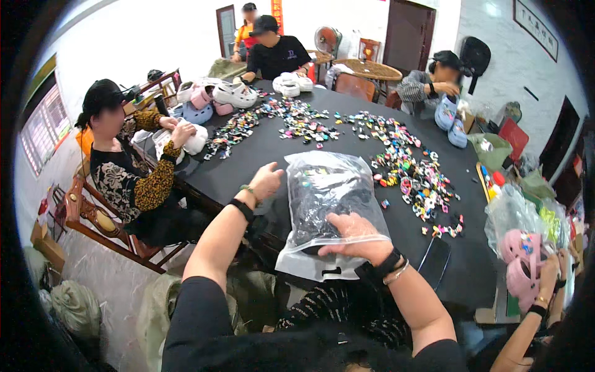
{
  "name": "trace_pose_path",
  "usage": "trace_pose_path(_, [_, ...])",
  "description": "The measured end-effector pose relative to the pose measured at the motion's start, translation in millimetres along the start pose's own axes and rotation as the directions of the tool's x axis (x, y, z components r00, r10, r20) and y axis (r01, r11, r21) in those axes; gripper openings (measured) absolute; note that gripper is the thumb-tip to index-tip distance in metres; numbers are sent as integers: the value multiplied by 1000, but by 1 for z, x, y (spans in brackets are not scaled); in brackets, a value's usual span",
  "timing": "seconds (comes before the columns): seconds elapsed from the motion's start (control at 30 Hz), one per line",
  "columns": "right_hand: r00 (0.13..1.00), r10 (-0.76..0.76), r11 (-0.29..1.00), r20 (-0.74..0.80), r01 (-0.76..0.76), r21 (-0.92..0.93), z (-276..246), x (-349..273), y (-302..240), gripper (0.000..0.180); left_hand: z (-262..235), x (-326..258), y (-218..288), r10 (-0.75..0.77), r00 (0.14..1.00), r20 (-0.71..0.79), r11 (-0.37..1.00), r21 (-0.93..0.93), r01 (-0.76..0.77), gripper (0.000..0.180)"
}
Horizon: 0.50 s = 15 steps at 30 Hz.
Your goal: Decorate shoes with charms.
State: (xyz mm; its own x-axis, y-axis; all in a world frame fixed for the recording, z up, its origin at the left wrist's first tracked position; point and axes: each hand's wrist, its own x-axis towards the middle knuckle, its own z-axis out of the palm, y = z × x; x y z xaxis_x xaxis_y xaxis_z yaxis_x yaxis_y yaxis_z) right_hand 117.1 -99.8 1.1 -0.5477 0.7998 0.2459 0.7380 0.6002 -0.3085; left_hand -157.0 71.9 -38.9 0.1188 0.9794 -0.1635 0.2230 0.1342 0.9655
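A clear zip bag (328,180) with a white lower edge lies on the near side of the black table, in front of me. Dark contents show through its plastic, their kind hard to make out. My right hand (359,239) rests on the bag's near part, thumb and fingers apart. Just off the bag's left edge, my left hand (266,181) is raised above the table with its fingers spread and nothing in them. Several small colourful shoe charms (406,167) are heaped beyond the bag and to its right.
A dark phone (435,260) lies right of my right hand. White clogs (235,94) are piled at the far left. People sit round the table (248,161); one at left handles a white shoe (197,140), one at far right blue clogs (446,113). At near right, another's hands hold pink clogs (522,276).
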Motion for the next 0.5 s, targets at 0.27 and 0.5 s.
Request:
trace_pose_path(0.27, [997,-59,996,-39,57,-67,0,4,7,66,8,71,-13,-206,937,281,959,-134,251,21])
trace_pose_path(0.5, [996,-84,990,20,85,-112,-24,-25,16,67,55,86,-14,-139,924,357,980,-86,180,16])
